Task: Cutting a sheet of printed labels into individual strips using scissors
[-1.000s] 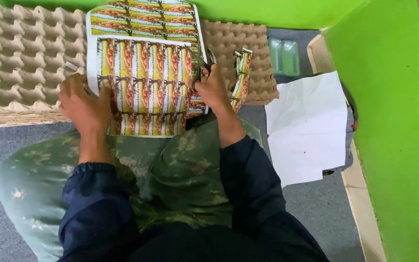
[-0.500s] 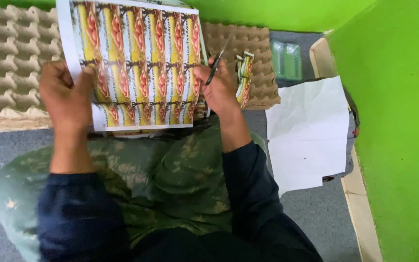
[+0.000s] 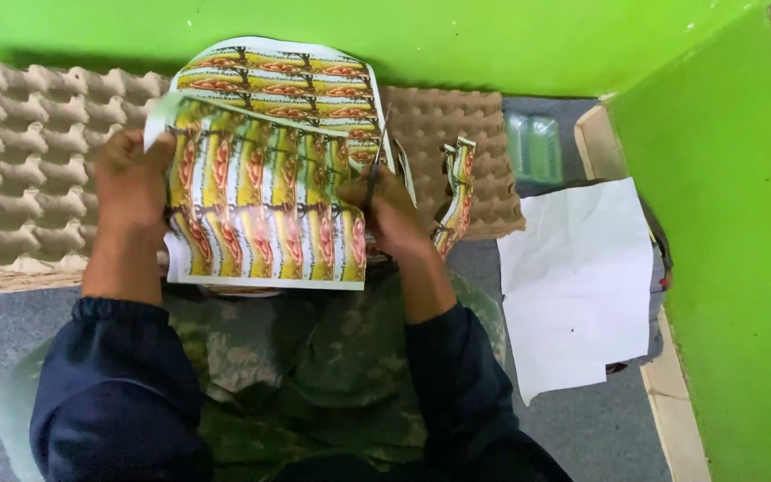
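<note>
Sheet of printed labels point(image 3: 261, 201) now curls over at its top, lower than 0.5 s ago. Left hand point(image 3: 131, 178) pinches its left edge; right hand point(image 3: 390, 210) grips scissors point(image 3: 375, 165), blades into the right edge: cutting under way.

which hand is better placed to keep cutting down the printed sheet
Probably the right hand: it grips the scissors, blades at the printed sheet. The left hand only holds the sheet's far edge.

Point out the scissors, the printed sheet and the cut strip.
scissors point(image 3: 375, 170), head view, on the blades.
printed sheet point(image 3: 261, 205), head view, its middle.
cut strip point(image 3: 457, 201), head view, mid-length.
</note>
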